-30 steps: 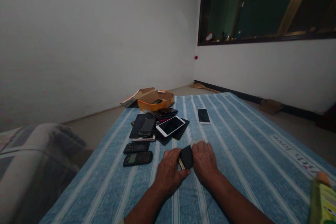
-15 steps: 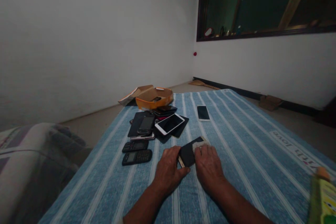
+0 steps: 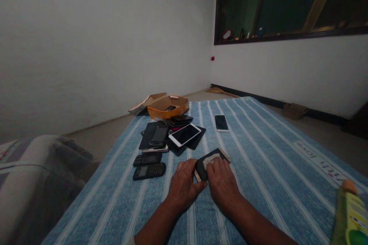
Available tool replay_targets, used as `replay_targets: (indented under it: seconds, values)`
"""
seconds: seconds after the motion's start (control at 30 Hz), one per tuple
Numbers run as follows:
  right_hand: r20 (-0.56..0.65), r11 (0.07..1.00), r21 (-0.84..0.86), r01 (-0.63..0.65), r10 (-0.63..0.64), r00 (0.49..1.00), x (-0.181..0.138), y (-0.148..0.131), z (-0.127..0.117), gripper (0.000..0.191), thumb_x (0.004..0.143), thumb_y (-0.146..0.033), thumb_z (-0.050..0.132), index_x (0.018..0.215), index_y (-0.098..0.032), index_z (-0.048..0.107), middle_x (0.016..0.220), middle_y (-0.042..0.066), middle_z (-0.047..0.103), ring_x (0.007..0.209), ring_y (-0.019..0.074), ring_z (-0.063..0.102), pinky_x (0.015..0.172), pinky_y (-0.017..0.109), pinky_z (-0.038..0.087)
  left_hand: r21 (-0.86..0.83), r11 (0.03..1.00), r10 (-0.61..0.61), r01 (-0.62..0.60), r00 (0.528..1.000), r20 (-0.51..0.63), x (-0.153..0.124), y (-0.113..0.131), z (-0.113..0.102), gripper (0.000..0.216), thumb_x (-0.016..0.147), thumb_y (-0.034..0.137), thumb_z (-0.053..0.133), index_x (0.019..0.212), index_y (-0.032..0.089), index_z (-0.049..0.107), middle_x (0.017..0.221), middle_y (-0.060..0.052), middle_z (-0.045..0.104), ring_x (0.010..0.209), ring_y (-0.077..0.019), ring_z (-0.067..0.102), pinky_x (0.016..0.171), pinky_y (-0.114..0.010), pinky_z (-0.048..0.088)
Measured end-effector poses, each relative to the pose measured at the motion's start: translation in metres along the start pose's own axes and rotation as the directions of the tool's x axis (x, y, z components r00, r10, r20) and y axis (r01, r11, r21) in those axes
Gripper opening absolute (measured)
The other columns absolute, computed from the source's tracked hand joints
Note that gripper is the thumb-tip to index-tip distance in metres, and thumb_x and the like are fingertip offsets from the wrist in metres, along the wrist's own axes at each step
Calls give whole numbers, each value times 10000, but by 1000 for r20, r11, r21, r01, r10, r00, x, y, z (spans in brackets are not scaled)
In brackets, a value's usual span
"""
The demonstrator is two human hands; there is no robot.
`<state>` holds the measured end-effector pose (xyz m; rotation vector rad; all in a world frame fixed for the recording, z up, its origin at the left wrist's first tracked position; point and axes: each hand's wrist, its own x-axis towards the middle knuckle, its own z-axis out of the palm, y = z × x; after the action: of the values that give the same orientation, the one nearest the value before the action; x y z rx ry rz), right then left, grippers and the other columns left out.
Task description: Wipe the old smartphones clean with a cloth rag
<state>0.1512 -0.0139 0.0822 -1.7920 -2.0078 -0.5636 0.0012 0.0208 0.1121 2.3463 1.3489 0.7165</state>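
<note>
A smartphone [image 3: 202, 175] with a dark face and a pale gold edge lies on the striped blue cloth [image 3: 244, 199] in front of me. My left hand [image 3: 184, 182] grips its near left end, thumb along the near edge and fingers on the far side. Pressed onto the phone's face, my right hand [image 3: 221, 180] holds a crumpled whitish tissue or cloth [image 3: 212, 158] under its fingertips. Left of my hands lie two black keypad phones [image 3: 149, 171]. Just beyond, a white smartphone [image 3: 185, 135] rests on other dark phones.
An open orange cardboard box [image 3: 168, 113] stands behind the phone pile. A white-framed phone [image 3: 221, 123] lies alone to its right. At the lower right is a yellow-green bottle [image 3: 355, 218] with an orange cap. Bunched fabric [image 3: 43, 183] sits at left.
My right hand and the white wipe have moved left across the phone's face, toward its middle. The left hand keeps its hold on the near end. The view has shifted slightly.
</note>
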Motion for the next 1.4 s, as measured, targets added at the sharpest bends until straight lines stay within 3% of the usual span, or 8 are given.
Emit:
replay_targets:
  seconds: [0.2,0.53,0.73,1.07,1.23,1.4]
  values:
    - [51,998,52,26,-29,998,-4,-7,1,281,824,-106,614,1099,-74,658,1155,217,651,1140,332,551,1078,471,314,7,1000,2,-2,1000,-9,1,1,0,499,693,237,742,1163,205,579,1122,-77,666,1057,-298,571,922,-431,482]
    - [193,989,-49,-141,148,970,8,6,-18,217,878,-144,547,1039,-75,677,1081,252,649,1039,362,577,962,532,359,15,1000,-24,23,1000,21,1,6,-3,498,667,200,749,1136,195,584,1115,-69,664,1036,-279,564,891,-407,476]
    - [134,997,-10,-76,77,988,8,7,-9,211,826,-132,611,1014,-64,679,1048,217,647,1036,341,546,1010,470,348,7,999,-32,32,999,36,2,8,-5,464,660,207,748,1099,218,596,1088,-55,667,1027,-278,567,884,-407,471]
    - [81,986,165,-22,9,997,20,35,1,239,903,-68,495,1082,-144,635,1113,133,615,1080,257,510,956,367,352,12,999,-34,34,999,35,1,6,-3,500,679,205,749,1147,208,574,1132,-67,655,1042,-281,553,905,-414,457]
    - [109,967,253,-32,4,994,29,42,4,201,938,-110,491,1062,-181,633,1083,82,619,993,216,538,896,327,357,24,999,-25,25,999,31,1,5,-3,493,684,222,747,1145,204,573,1097,-59,656,1015,-277,563,869,-390,462]
    - [157,978,198,-68,37,987,32,37,0,206,938,-111,491,1066,-168,643,1088,103,629,1010,234,542,911,346,345,23,999,-23,22,999,25,1,5,-3,478,686,220,737,1138,199,581,1089,-67,661,1005,-279,562,866,-397,461]
